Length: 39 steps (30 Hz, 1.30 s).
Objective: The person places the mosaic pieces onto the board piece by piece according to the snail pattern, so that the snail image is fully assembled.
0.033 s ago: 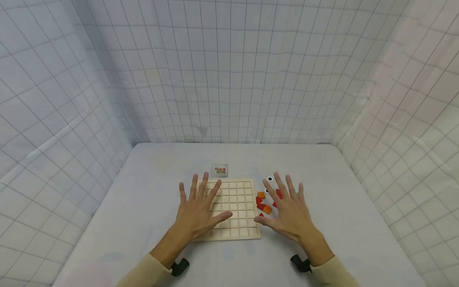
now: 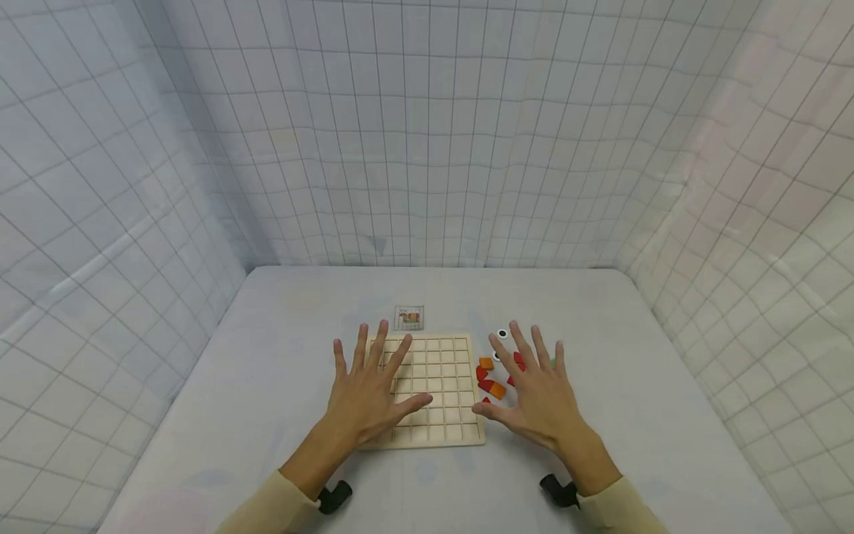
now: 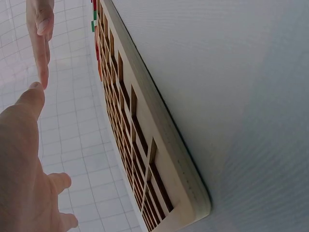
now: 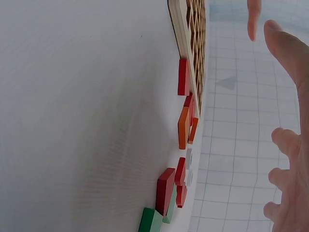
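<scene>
Far left, a grid-lined cloth wall (image 2: 87, 185) runs beside the table's (image 2: 287, 319) left edge. Next, left sleeve (image 2: 273, 504), black wrist device (image 2: 336, 497), then left hand (image 2: 363, 397): released, fingers spread, raised above a wooden board (image 2: 440, 386) and hiding much of the board's left edge from the head view. Board lies flat, about midway between the table's left and right edges. Small picture card (image 2: 409, 317) sits just past the board's far edge. Loose pieces crowd the board's right edge: red pieces (image 2: 485, 385), orange pieces (image 2: 497, 390); black-centred white discs (image 2: 502, 334) off its far right corner. Right hand (image 2: 542, 400) hangs over this scatter, fingers also spread, nothing grasped, blocking part of it from above. Right wrist view shows green pieces (image 4: 150, 221) there too, set among red. Right sleeve (image 2: 620, 508) follows; another grid-lined wall beyond the table's right edge.
</scene>
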Each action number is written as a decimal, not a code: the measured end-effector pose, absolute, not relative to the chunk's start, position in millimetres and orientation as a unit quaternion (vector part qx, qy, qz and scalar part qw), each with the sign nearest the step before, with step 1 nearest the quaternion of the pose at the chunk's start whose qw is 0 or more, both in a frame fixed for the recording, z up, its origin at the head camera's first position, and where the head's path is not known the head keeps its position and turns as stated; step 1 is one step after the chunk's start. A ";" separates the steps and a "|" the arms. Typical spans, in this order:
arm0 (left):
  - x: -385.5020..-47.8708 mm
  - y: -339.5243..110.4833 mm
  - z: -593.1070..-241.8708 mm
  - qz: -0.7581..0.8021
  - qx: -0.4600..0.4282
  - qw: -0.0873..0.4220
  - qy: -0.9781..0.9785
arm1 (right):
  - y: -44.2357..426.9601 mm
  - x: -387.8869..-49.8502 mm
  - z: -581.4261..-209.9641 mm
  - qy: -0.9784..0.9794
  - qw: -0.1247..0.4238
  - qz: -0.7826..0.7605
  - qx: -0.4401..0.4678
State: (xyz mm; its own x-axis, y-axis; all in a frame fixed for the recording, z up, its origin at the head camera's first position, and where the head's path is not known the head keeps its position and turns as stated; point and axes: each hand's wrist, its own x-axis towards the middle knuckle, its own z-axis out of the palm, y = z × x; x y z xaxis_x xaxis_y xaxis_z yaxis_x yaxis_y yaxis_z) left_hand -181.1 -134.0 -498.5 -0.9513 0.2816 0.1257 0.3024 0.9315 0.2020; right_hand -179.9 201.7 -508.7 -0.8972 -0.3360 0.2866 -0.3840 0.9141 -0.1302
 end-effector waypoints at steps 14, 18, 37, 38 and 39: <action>-181.6 -139.6 -506.0 -0.111 -0.150 0.037 -0.982 | 198.1 -177.6 -514.5 -0.971 0.110 0.103 0.188; -179.1 -149.0 -509.3 -0.108 -0.150 0.021 -0.982 | 194.6 -177.5 -516.1 -0.970 0.091 0.104 0.199; -164.8 -188.4 -512.5 -0.181 -0.232 -0.089 -0.952 | 184.7 -169.0 -524.7 -0.954 -0.023 0.105 0.280; -165.4 -187.5 -512.6 -0.182 -0.239 -0.089 -0.950 | 184.6 -168.6 -524.9 -0.954 -0.027 0.105 0.280; -166.1 -186.4 -512.7 -0.185 -0.243 -0.089 -0.948 | 184.4 -168.1 -524.9 -0.953 -0.029 0.105 0.281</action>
State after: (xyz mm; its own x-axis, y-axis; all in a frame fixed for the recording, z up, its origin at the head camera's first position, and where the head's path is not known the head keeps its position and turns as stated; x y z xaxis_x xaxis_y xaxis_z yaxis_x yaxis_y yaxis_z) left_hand -166.1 -186.4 -512.7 -0.8660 0.4937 -0.0789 0.4280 0.8136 0.3935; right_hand -168.1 184.4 -524.9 -0.8400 -0.5425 0.0033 -0.5302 0.8197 -0.2169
